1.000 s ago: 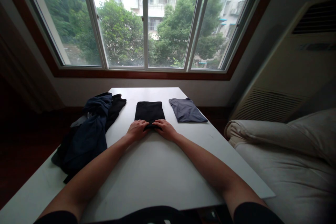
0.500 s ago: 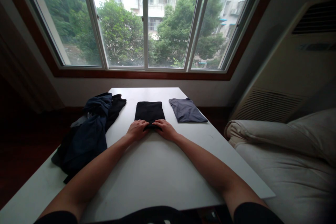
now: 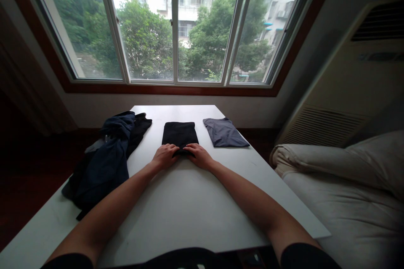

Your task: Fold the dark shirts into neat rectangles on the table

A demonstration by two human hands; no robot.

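A black garment (image 3: 179, 133), folded into a flat rectangle, lies in the middle of the white table (image 3: 186, 214). My left hand (image 3: 165, 155) grips its near edge at the left corner, fingers on top. At the right part of that same edge, my right hand (image 3: 198, 154) holds the cloth, the thumbs hidden beneath or behind the fingers. The two hands are close together but apart. To the right lies a folded grey garment (image 3: 225, 132), touched by neither hand.
A loose heap of dark blue and black clothes (image 3: 104, 164) covers the table's left side. Past the right edge stands a beige sofa (image 3: 341, 185), with an air conditioner (image 3: 328, 122) behind it. A wide window (image 3: 175, 29) is beyond the table's far end.
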